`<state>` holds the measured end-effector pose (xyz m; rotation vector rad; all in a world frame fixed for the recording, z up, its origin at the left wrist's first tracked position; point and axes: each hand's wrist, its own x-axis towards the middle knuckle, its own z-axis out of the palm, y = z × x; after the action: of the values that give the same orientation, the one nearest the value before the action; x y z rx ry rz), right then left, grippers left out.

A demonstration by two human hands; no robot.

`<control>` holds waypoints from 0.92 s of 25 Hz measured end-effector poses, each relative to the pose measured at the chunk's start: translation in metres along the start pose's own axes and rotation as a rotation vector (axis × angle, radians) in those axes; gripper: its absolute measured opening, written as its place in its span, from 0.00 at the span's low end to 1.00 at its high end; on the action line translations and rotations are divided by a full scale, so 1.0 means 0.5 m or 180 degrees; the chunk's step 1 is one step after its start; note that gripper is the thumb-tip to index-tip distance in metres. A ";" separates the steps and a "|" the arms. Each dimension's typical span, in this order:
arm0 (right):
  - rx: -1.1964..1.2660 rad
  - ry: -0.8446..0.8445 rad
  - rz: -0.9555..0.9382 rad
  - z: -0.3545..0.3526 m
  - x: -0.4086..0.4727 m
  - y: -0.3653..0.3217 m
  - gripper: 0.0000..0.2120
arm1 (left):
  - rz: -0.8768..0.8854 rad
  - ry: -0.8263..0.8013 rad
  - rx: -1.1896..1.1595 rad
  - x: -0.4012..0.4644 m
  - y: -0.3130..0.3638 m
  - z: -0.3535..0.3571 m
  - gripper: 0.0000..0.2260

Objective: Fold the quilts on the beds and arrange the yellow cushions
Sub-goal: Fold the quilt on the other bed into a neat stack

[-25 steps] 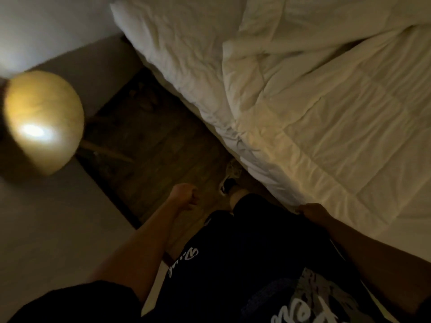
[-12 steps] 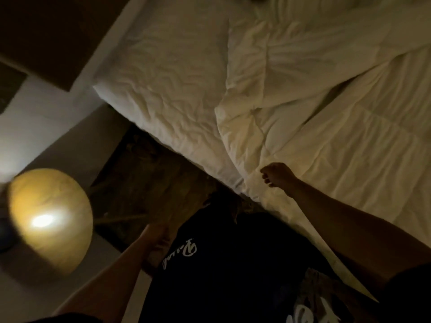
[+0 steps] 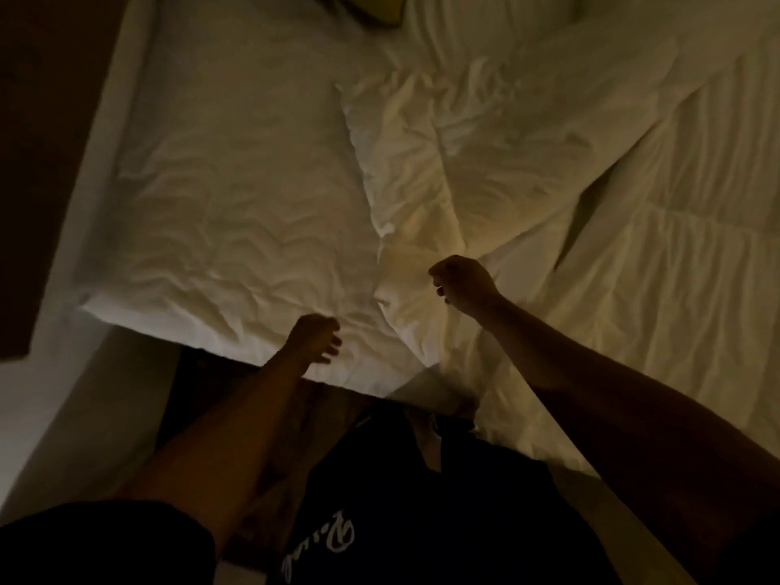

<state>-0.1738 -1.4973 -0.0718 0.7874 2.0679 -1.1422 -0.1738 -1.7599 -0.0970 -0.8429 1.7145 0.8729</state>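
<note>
My right hand (image 3: 462, 284) grips the quilt (image 3: 548, 171) edge; my left hand (image 3: 315, 337) hovers loosely curled over the sheet (image 3: 236, 196).

Bare wrinkled sheet (image 3: 236, 196) on left half of bed: open surface, unobstructed. Rumpled quilt (image 3: 591, 196) covers right half, bunched folds rising mid-bed. Yellow cushion (image 3: 375, 8) at far edge, partly cropped. Dark panel (image 3: 46, 141) bounds bed on left, possibly headboard; light too dim to confirm. Narrow floor strip (image 3: 211, 386) between bed edge and person.
</note>
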 end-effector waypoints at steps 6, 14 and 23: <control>-0.0078 0.1179 -0.0532 -0.055 0.172 -0.090 0.12 | 0.1264 0.0558 0.0377 0.119 0.279 0.060 0.31; 0.0174 0.1212 -0.0469 -0.042 0.403 -0.131 0.35 | 0.1667 0.0907 0.0457 0.231 0.378 0.179 0.39; 0.0160 0.0780 -0.0462 -0.053 0.373 -0.178 0.39 | 0.1057 -0.0166 -0.1651 0.168 0.401 0.164 0.14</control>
<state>-0.3619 -1.4773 -0.1593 0.8485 2.3388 -1.2318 -0.3295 -1.6013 -0.1643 -0.8666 1.6278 1.5959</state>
